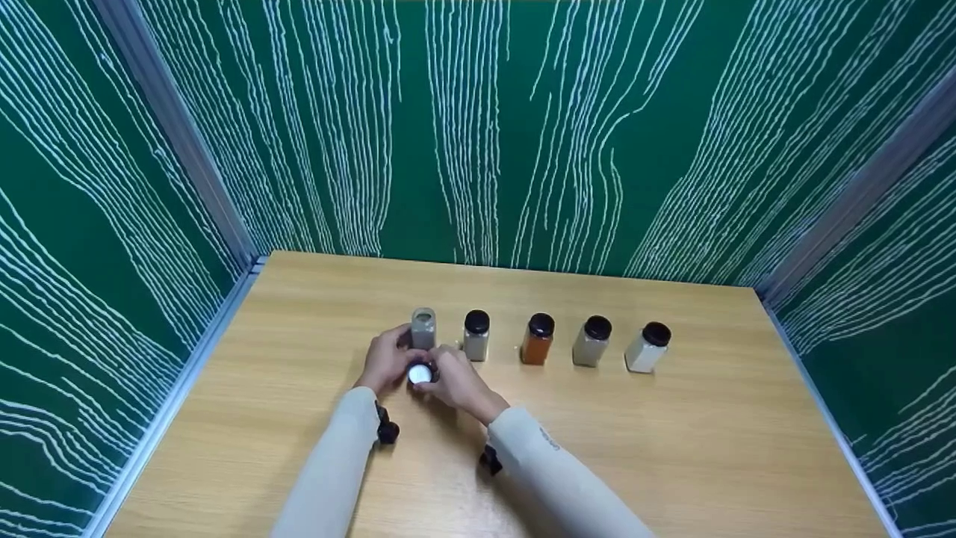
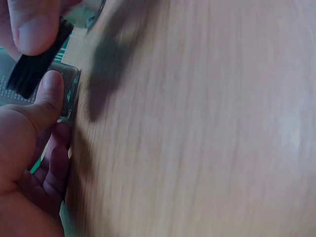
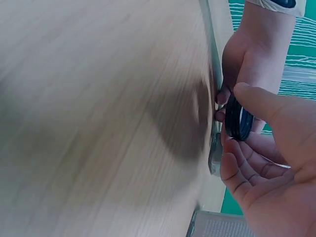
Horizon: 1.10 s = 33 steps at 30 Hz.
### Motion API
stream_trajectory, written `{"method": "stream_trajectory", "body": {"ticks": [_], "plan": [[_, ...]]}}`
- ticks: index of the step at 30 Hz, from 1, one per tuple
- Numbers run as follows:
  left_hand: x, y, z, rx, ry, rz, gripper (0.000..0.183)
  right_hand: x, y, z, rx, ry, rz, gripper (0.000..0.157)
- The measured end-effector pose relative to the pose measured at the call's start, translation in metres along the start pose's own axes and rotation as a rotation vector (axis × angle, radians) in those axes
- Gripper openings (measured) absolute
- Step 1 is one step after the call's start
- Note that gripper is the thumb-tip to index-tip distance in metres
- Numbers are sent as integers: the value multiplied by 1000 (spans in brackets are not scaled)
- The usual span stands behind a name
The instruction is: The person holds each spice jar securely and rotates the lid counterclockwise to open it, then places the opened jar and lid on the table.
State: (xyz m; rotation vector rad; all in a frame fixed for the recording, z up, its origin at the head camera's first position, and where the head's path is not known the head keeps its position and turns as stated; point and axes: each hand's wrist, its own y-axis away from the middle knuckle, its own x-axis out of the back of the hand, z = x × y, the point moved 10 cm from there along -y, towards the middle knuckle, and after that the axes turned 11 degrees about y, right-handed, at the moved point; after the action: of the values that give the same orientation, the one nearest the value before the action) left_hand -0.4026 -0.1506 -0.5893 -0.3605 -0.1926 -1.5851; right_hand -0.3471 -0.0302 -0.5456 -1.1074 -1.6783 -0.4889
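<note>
An uncapped clear glass jar (image 1: 423, 334), square-sided, stands at the left end of a row, its open mouth up. My left hand (image 1: 385, 362) grips it low down, the thumb (image 2: 51, 91) against its side and the fingers curled behind. Just in front of the jar, my right hand (image 1: 458, 379) pinches a black screw cap (image 3: 238, 118) between thumb and fingertips. The cap is turned so that its white inside (image 1: 420, 373) shows in the head view. Seen from the left wrist, the cap overlaps the jar's printed side.
To the right stand several capped jars: one with greyish contents (image 1: 476, 340), an orange-brown one (image 1: 537, 342), another greyish one (image 1: 591, 344) and a whitish one (image 1: 647, 350). A green wall (image 1: 411, 149) with white lines rises behind the wooden table (image 1: 672, 448).
</note>
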Motion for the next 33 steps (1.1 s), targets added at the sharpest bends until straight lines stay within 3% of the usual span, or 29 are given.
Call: {"method": "stream_trajectory", "body": {"ticks": [11, 21, 33], "plan": [[-1, 0, -2, 39, 100, 3, 48, -9, -2, -5, 15, 6, -7, 30], [-1, 0, -3, 18, 34, 5, 48, -18, -2, -5, -13, 63, -26, 29], [0, 0, 0, 19, 19, 13, 47, -21, -2, -4, -36, 43, -2, 32]]}}
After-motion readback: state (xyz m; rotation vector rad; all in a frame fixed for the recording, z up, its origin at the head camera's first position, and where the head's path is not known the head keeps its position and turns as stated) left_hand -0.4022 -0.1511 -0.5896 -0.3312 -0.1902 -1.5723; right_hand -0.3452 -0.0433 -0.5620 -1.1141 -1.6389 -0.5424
